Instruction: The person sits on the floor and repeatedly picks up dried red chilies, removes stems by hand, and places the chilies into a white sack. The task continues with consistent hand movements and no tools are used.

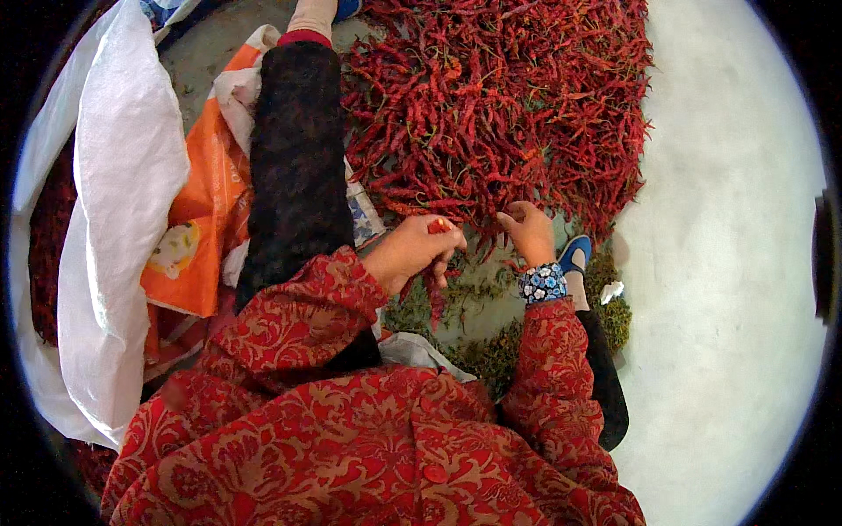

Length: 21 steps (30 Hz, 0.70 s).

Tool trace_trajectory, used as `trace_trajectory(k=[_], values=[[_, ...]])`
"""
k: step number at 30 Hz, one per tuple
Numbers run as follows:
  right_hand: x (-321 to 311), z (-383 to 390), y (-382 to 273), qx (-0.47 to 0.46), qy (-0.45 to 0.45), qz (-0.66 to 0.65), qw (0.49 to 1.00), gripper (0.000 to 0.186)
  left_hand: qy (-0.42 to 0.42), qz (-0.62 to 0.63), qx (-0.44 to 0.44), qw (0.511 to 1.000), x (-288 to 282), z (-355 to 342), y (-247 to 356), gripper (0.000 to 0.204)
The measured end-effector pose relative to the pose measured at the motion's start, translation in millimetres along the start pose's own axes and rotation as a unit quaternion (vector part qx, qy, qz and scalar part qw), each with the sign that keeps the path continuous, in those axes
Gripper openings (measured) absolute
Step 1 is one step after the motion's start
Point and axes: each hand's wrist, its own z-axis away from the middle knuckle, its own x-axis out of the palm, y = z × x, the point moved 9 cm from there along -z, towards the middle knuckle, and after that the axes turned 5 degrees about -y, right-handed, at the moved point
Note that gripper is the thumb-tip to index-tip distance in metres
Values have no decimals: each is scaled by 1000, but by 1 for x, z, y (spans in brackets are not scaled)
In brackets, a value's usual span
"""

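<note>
The left hand, near the centre of the view, is curled closed around a few red chillies, which hang below the fingers. The right hand, a little away at two o'clock from the centre, has thumb and forefinger bent narrowly toward each other; whether anything is pinched there cannot be told. Just past both hands, from twelve to one o'clock, a broad heap of red chillies covers the floor.

At five o'clock, between the person's legs, lies a spread of green bits, probably stems. The held chillies dangle above its near edge, so a loosened grip could drop some into it and mix the two. The heap's lower edge thins out close to this litter; a careless sweep of the sleeve might drag pods across. The blue shoe at three o'clock stands right by the heap's fringe, so a shifted foot could crush pods. Tugging too hard at dry-looking pods may snap them.
</note>
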Motion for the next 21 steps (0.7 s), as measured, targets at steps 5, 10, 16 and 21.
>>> trace_trajectory(k=[5,10,16,21], values=[[-5,-21,-37,-151,44,49,986,42,-24,-73,-25,997,12,-8,3,19],[38,-65,-64,-150,22,101,983,57,-20,-131,-49,990,15,-14,1,20],[49,-39,-77,-291,34,106,950,62,-48,-171,-76,981,24,-11,-11,21],[38,-63,-35,-233,54,122,963,66,-66,-263,-59,961,29,-14,-14,21]])
